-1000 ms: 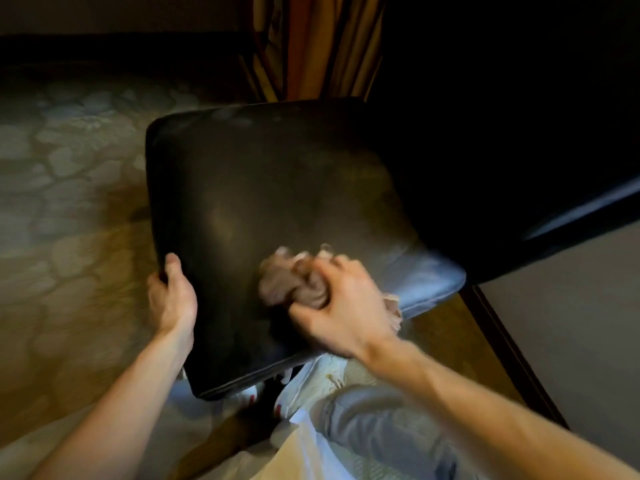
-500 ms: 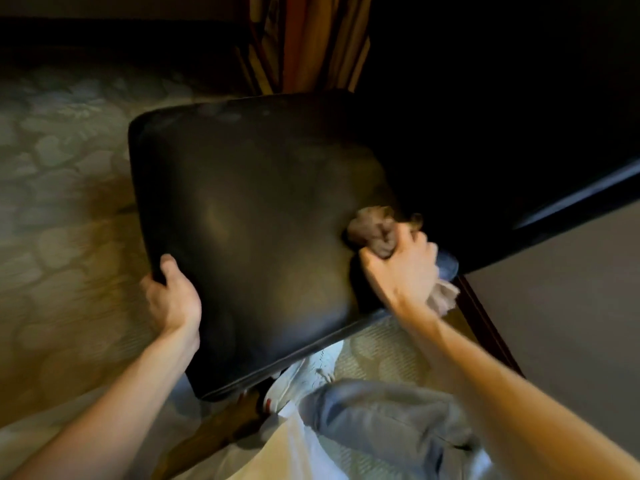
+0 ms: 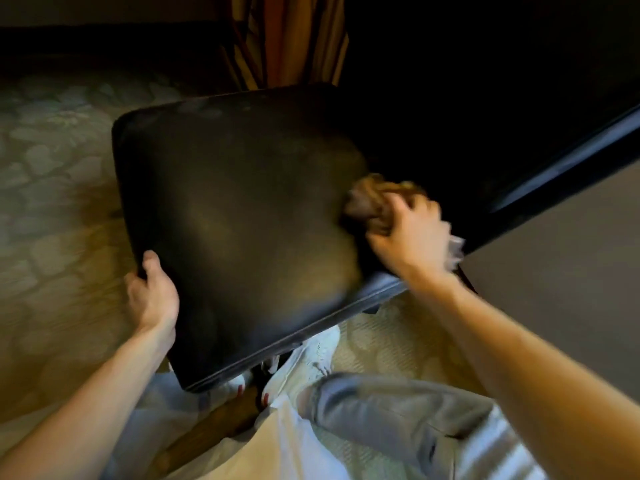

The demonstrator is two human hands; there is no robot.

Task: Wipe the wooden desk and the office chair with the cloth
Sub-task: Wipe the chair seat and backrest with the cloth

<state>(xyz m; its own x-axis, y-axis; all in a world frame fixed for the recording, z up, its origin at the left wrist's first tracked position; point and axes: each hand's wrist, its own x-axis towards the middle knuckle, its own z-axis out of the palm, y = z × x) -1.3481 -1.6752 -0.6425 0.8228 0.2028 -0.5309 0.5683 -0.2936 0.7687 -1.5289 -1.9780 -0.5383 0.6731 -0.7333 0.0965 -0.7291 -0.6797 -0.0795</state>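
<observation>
Cloth (image 3: 365, 204): brown, bunched into a wad. It lies on the right rear part of the office chair (image 3: 235, 230) seat, close to where the cushion runs into deep shadow.

Right hand (image 3: 410, 237): fingers curled round the wad, grasping it and pressing it onto the black upholstery. A pale end of the cloth sticks out past the outer side of the hand. Hand and cloth are both blurred, so finger detail cannot be made out.

Left hand (image 3: 152, 299): clamped on the near left edge of the seat, thumb lying on top of the cushion, fingers hidden under the edge.

Seat: black, glossy, squarish with rounded corners, set at an angle to the viewer, with lighter patches of sheen across the middle.

Surroundings: patterned carpet (image 3: 52, 202) to the left of the chair. Striped curtain (image 3: 291, 39) beyond its far edge. Flat grey surface (image 3: 571, 289) with a dark glossy edge on the right, just beside the right hand. White shoes (image 3: 311, 355) and a grey trouser leg (image 3: 381, 407) below the seat's near edge. A brown wooden bar (image 3: 214, 424) runs under the near corner; what it belongs to cannot be told.
</observation>
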